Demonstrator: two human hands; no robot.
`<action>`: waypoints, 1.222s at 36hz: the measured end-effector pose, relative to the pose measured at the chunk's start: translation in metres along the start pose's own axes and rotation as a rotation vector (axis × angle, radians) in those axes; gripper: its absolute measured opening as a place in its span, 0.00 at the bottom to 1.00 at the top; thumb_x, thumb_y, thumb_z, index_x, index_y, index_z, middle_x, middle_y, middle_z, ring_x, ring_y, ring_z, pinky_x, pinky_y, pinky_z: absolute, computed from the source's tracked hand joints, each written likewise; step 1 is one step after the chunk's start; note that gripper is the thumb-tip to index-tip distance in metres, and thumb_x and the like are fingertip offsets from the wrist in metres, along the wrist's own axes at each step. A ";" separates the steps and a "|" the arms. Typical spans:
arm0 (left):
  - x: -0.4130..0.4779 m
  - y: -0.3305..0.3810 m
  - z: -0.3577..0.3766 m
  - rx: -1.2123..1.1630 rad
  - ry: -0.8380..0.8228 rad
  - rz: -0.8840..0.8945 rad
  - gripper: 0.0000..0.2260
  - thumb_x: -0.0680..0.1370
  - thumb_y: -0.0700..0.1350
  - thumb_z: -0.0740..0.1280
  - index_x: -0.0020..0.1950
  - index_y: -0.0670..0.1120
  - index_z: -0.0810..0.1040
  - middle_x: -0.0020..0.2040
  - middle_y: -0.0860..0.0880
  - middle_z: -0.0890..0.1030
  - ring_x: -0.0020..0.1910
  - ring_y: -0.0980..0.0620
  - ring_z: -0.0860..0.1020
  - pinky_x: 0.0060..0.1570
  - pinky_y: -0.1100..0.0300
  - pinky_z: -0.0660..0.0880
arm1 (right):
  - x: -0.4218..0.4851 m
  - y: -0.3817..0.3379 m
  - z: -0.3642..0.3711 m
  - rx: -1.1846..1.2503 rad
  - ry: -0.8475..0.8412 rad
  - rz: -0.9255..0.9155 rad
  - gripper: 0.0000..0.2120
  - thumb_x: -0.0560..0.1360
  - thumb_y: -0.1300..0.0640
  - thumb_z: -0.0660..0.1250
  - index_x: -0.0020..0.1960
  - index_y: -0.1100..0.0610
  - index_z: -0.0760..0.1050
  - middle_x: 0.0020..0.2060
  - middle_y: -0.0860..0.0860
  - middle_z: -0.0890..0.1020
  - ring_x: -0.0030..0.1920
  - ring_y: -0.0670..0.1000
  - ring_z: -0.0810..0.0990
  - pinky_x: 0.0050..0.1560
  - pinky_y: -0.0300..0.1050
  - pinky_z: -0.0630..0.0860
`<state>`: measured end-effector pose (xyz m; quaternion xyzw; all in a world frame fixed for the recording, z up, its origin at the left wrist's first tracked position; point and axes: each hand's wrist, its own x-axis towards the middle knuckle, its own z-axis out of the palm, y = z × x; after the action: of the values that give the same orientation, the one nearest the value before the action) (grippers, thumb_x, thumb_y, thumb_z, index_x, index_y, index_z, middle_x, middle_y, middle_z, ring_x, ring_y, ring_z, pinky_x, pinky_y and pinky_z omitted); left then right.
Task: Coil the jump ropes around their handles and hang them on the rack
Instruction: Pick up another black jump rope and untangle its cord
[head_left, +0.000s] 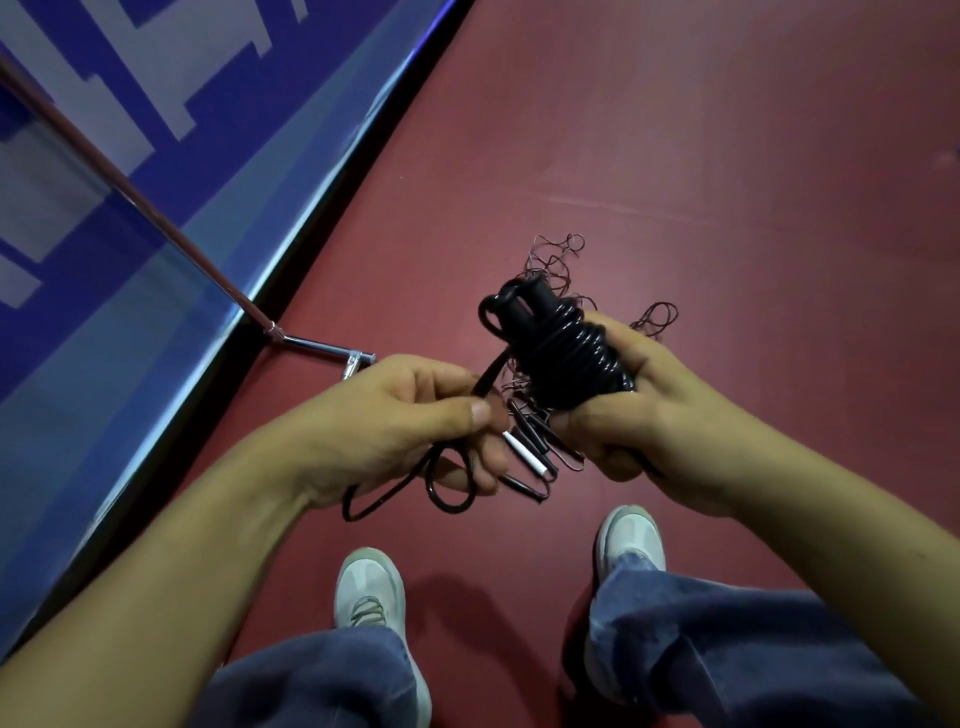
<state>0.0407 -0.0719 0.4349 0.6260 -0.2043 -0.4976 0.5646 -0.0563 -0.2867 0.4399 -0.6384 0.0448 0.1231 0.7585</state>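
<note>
My right hand (649, 415) is gripping the coiled jump rope (563, 358) while my left hand (395, 410) is pinching its loose tail (452, 493). If that pinch is slackening, the springy wraps are risking unwinding or snagging the thin ropes (550, 270) tangled below.

Red floor (675, 130) meets blue-and-white wall panel (171, 104), black base strip.

No readable text, brand or number. Blue panel (234, 150), upper left of the frame, carries large white block shapes (156, 67) cut off by the frame edge; can't tell if they're letters. Small white sleeve (524, 454) at centre: no legible marking.
</note>
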 end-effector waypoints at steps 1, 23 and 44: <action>0.001 -0.002 -0.003 0.024 0.003 -0.012 0.07 0.82 0.34 0.64 0.51 0.40 0.81 0.48 0.38 0.85 0.48 0.40 0.84 0.50 0.47 0.82 | 0.000 0.001 0.001 -0.014 0.000 0.011 0.30 0.69 0.70 0.67 0.66 0.47 0.76 0.32 0.52 0.73 0.28 0.52 0.63 0.27 0.44 0.58; 0.029 -0.076 -0.043 -0.452 0.548 -0.572 0.11 0.84 0.40 0.58 0.43 0.43 0.75 0.28 0.47 0.75 0.21 0.53 0.75 0.19 0.66 0.71 | 0.005 -0.017 -0.024 -0.127 0.342 0.033 0.26 0.75 0.73 0.65 0.62 0.46 0.77 0.27 0.48 0.76 0.25 0.48 0.67 0.26 0.40 0.60; 0.057 -0.022 0.029 0.046 0.242 0.217 0.10 0.78 0.40 0.70 0.59 0.47 0.79 0.51 0.46 0.86 0.52 0.48 0.84 0.60 0.50 0.78 | 0.011 -0.017 -0.006 0.053 0.165 0.148 0.15 0.76 0.69 0.64 0.46 0.49 0.78 0.28 0.55 0.68 0.26 0.49 0.60 0.30 0.45 0.50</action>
<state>0.0327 -0.1268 0.3963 0.6685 -0.2126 -0.3497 0.6210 -0.0414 -0.2935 0.4525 -0.6210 0.1572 0.1245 0.7577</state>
